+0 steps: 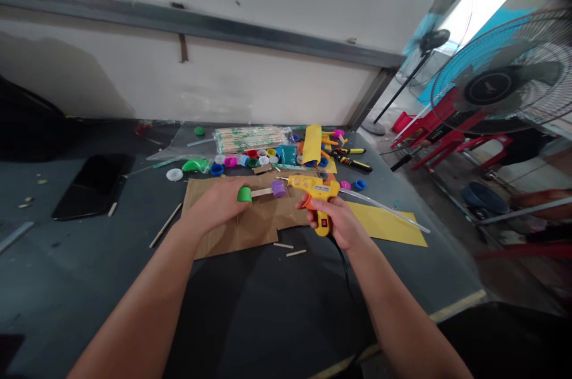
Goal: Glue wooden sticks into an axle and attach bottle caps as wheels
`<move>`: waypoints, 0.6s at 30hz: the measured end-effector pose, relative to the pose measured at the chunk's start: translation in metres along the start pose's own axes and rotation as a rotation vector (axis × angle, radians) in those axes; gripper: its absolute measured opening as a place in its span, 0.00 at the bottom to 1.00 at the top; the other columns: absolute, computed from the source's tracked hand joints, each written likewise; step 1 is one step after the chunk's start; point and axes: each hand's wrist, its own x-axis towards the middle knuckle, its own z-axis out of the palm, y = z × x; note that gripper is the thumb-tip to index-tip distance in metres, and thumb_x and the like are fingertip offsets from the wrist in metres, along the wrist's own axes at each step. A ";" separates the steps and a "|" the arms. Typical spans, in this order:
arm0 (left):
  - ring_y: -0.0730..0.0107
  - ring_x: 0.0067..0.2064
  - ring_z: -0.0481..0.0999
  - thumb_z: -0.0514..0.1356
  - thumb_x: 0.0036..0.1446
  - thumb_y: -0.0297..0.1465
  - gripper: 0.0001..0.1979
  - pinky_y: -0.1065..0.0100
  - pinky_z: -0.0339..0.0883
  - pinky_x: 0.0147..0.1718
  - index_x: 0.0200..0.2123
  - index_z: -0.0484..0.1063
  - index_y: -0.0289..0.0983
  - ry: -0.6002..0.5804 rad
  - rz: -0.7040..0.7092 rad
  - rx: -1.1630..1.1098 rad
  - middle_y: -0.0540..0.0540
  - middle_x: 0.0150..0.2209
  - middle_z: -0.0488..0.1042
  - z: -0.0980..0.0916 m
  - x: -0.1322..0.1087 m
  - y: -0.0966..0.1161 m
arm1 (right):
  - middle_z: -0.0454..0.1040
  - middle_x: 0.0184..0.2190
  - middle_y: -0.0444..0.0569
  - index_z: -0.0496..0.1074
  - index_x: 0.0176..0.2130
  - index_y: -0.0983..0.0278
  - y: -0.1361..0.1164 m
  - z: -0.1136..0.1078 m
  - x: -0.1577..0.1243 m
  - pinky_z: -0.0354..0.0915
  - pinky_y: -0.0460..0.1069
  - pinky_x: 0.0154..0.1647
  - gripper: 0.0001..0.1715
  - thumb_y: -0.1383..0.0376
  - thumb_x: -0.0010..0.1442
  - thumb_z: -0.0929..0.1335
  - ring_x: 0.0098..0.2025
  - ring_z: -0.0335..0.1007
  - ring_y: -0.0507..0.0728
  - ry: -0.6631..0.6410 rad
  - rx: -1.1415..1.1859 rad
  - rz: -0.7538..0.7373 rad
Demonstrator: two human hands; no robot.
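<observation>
My right hand (336,219) is wrapped round a yellow glue gun (315,186), fingers at its orange trigger. A clear glue stick (384,207) runs out of the gun's back. My left hand (218,203) grips a green bottle cap (244,194), which is joined by a short wooden stick (261,192) to a purple cap (278,189). The nozzle points left, just above the purple cap; whether they touch I cannot tell. Beneath both lies a sheet of brown cardboard (241,236). Two short wooden pieces (295,252) rest on the table in front of it.
Behind the cardboard are several coloured caps (263,160), a bag of wooden sticks (252,139) and pliers (353,160). Yellow paper (388,224) lies right, a black phone (93,186) left. A power cord (346,266) trails from the gun. A fan (491,87) stands beyond the table's right edge.
</observation>
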 end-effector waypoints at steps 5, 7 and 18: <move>0.55 0.52 0.71 0.56 0.53 0.33 0.20 0.58 0.63 0.52 0.50 0.70 0.36 -0.019 0.017 -0.006 0.41 0.51 0.73 0.000 -0.001 0.001 | 0.78 0.37 0.52 0.75 0.37 0.65 0.001 -0.001 0.001 0.63 0.44 0.23 0.15 0.60 0.50 0.73 0.26 0.66 0.48 0.009 -0.021 -0.002; 0.55 0.52 0.71 0.56 0.54 0.33 0.20 0.58 0.63 0.52 0.50 0.70 0.37 -0.025 0.025 -0.003 0.41 0.51 0.73 -0.001 -0.002 0.002 | 0.77 0.36 0.52 0.75 0.37 0.66 0.002 -0.001 0.001 0.63 0.44 0.23 0.15 0.60 0.50 0.73 0.26 0.66 0.48 0.003 -0.028 -0.002; 0.55 0.45 0.73 0.57 0.51 0.35 0.14 0.57 0.66 0.44 0.42 0.70 0.38 -0.032 0.028 0.031 0.40 0.44 0.75 -0.002 -0.001 -0.007 | 0.75 0.29 0.49 0.74 0.33 0.65 0.010 0.019 -0.002 0.63 0.45 0.23 0.14 0.56 0.54 0.70 0.24 0.66 0.49 -0.056 -0.181 0.024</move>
